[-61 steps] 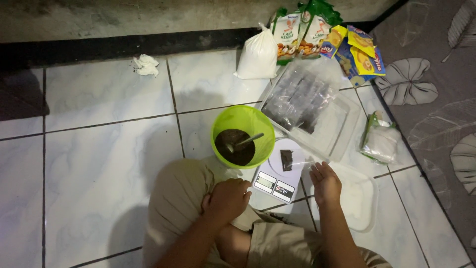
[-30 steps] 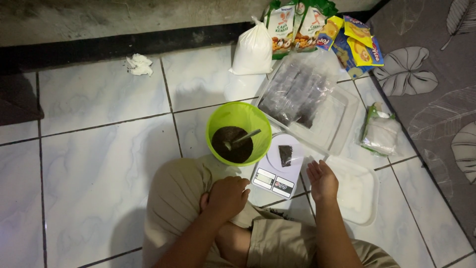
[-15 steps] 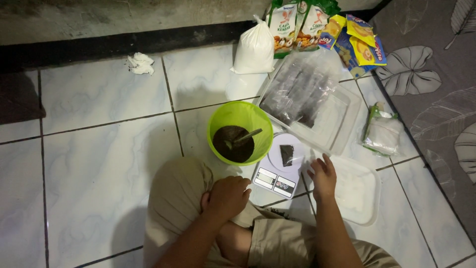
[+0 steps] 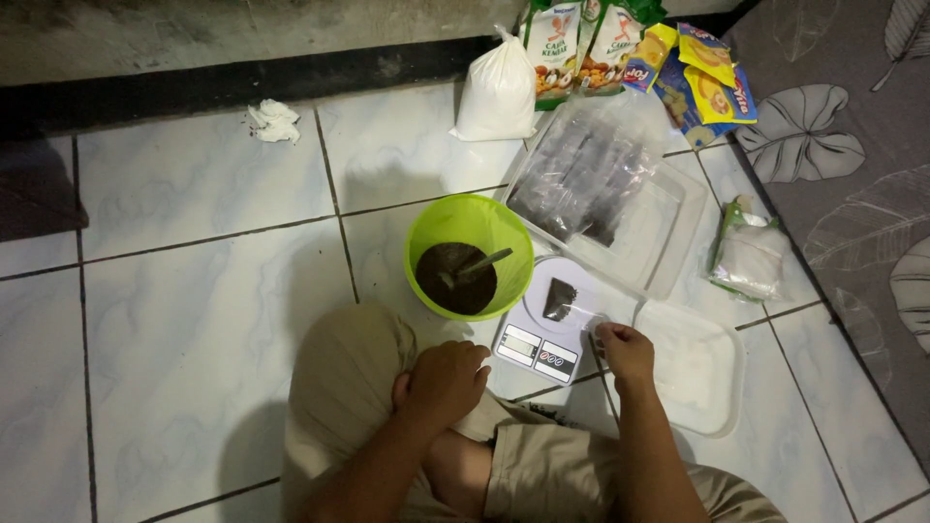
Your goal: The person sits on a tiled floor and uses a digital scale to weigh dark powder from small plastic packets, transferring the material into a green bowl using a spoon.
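Observation:
A small white kitchen scale [image 4: 544,334] sits on the tiled floor in front of my knees, with a small clear bag of dark powder [image 4: 562,298] lying on its round platform. My right hand [image 4: 625,353] pinches the near edge of that bag. My left hand [image 4: 446,380] rests on my bent left knee, fingers curled, holding nothing I can see. Just left of the scale stands a green bowl [image 4: 469,254] of dark powder with a spoon [image 4: 477,265] in it.
A clear plastic tray [image 4: 668,247] behind the scale holds several filled dark bags. A white lid [image 4: 697,366] lies right of the scale. A white powder bag [image 4: 498,95], snack packets [image 4: 620,44], another bag [image 4: 748,254], a crumpled tissue [image 4: 273,120] and a grey mat [image 4: 852,174] surround them.
My right hand has stayed at the bag on the scale, with only slight shifts. The left hand has not moved from the knee.

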